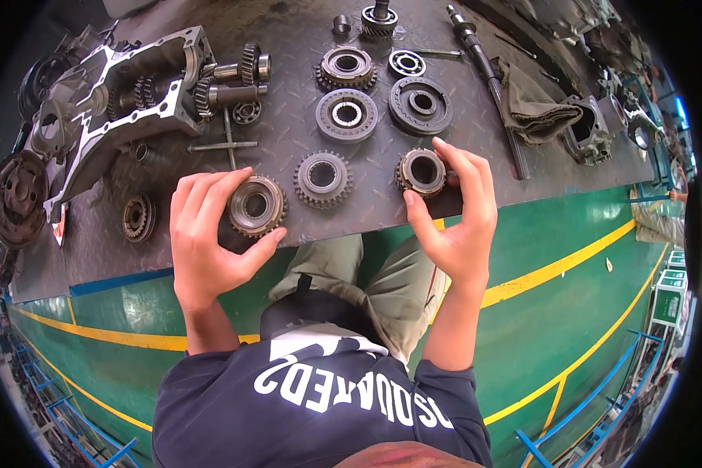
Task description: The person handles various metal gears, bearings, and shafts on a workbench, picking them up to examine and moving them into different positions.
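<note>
Pinching a toothed ring gear [273, 204], the left hand [210, 226] sets its fingertips on the far side of the rim and its thumb on the near side, the fingers lying close together. The right hand [460, 218] likewise pinches a smaller gear collar [405, 168], with a forefinger at its upper right edge and the thumb at its lower left; the other fingers curl behind, partly hidden. Both pieces sit near the front edge of the dark metal tabletop [93, 249], their central holes facing up; I cannot tell whether either is raised off the surface. Between them, apart from both hands, a flat toothed gear [302, 181] lies on the table. Farther back lie two broad gear rings side by side, a lighter-centred one [325, 117] and a darker one [398, 109], and behind these a thick stacked gear [346, 79] and an open ball bearing [395, 64]. To the left stands a large open gear housing [191, 58] with shafts inside, a cross-shaped bar [234, 145] near its right end and a small gear [136, 218] in front. To the right, a long splined shaft [483, 66] lies beside a crumpled cloth [534, 109].
</note>
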Motion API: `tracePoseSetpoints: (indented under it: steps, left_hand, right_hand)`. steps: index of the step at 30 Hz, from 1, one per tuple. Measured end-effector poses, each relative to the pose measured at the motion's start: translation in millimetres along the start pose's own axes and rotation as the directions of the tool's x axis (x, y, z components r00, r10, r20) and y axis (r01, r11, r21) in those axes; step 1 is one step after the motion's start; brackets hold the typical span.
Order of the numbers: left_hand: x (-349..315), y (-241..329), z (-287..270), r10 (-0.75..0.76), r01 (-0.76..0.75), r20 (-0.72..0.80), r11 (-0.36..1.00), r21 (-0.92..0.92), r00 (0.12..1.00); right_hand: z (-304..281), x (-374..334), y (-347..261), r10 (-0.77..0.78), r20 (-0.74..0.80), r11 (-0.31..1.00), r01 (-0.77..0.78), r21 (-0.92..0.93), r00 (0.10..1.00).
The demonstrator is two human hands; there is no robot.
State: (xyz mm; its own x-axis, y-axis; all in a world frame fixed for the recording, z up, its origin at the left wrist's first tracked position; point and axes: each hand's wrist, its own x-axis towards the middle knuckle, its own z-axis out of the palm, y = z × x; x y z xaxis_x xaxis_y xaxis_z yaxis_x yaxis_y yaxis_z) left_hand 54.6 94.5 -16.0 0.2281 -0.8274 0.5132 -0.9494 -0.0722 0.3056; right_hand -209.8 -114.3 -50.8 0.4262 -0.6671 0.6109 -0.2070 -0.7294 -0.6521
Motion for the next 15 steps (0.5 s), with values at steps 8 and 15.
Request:
tracePoseSetpoints:
  steps: [8, 15]
  left_hand:
    - [1.0, -0.8, -1.1, -0.027, 0.027, -0.042, 1.000, 0.002, 0.999]
    - [0.6, 0.4, -1.2, -0.038, 0.041, -0.121, 0.999, 0.025, 0.992]
  right_hand:
    - [5.3, -1.2, 5.5, -0.040, -0.006, 0.998, 0.039, -0.050, 0.999]
    - [6.8, 3.5, 6.2, -0.100, -0.022, 0.992, 0.099, -0.074, 0.995]
